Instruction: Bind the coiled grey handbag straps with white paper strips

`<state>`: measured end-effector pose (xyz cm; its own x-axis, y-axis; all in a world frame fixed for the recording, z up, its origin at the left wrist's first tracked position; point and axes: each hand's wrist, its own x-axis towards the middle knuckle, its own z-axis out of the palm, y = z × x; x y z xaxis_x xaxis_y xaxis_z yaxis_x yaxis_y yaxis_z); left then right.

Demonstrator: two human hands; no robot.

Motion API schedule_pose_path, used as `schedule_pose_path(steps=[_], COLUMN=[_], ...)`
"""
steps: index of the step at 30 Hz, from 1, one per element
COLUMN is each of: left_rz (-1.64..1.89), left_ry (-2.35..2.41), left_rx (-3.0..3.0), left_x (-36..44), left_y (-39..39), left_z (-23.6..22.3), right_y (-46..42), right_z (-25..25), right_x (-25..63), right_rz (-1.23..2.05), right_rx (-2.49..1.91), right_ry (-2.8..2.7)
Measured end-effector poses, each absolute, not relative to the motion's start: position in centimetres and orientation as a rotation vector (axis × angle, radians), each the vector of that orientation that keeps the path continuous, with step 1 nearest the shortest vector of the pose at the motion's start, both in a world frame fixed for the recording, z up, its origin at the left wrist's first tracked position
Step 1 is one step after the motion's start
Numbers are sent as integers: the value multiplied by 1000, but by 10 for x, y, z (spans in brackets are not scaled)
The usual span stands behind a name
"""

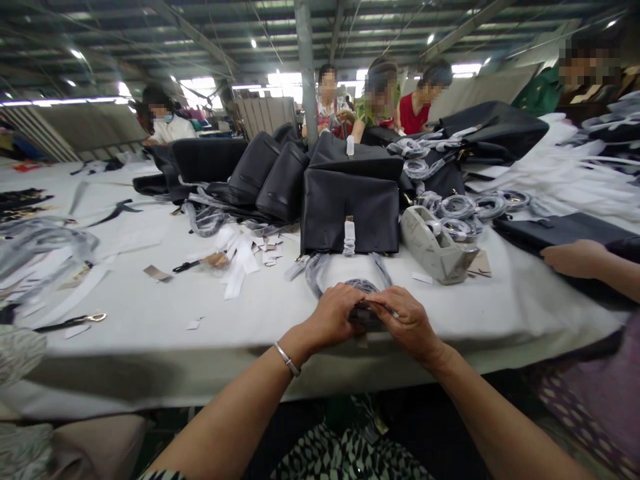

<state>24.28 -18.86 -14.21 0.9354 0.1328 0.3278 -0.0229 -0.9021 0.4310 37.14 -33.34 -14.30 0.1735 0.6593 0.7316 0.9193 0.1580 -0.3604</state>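
Note:
My left hand (331,315) and my right hand (406,321) meet at the near edge of the white table (250,313). Both have their fingers closed on a dark coiled strap wrapped in clear plastic (364,301), which is mostly hidden between them. A silver bangle sits on my left wrist. Straight behind the hands stands a black leather handbag (350,210) with a wrapped clasp tab on its front.
A grey tape dispenser (433,243) sits right of the handbag, with several wrapped strap coils (457,208) behind it. More black bags (260,170) lie further back. Scissors (75,322) and paper scraps lie at the left. Another person's hand (575,257) rests at the right; several people sit across the table.

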Motion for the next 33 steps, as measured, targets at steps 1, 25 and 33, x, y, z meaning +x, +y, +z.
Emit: schedule_pose_path(steps=[1,25,33], left_rz=[492,380,396], left_ry=[74,114,13], left_rx=[2644,2509,2433], left_x=[243,242,243], left_y=[-189,-191,-187], left_z=[-141,-131,-139], right_y=[-337,-363,-345], right_z=[-144,-171,-166], right_x=[370,327,346], right_rz=[-384,-596,-664], right_rx=[-1577,-1704,-1625], right_ry=[-1541,-1794,-1799])
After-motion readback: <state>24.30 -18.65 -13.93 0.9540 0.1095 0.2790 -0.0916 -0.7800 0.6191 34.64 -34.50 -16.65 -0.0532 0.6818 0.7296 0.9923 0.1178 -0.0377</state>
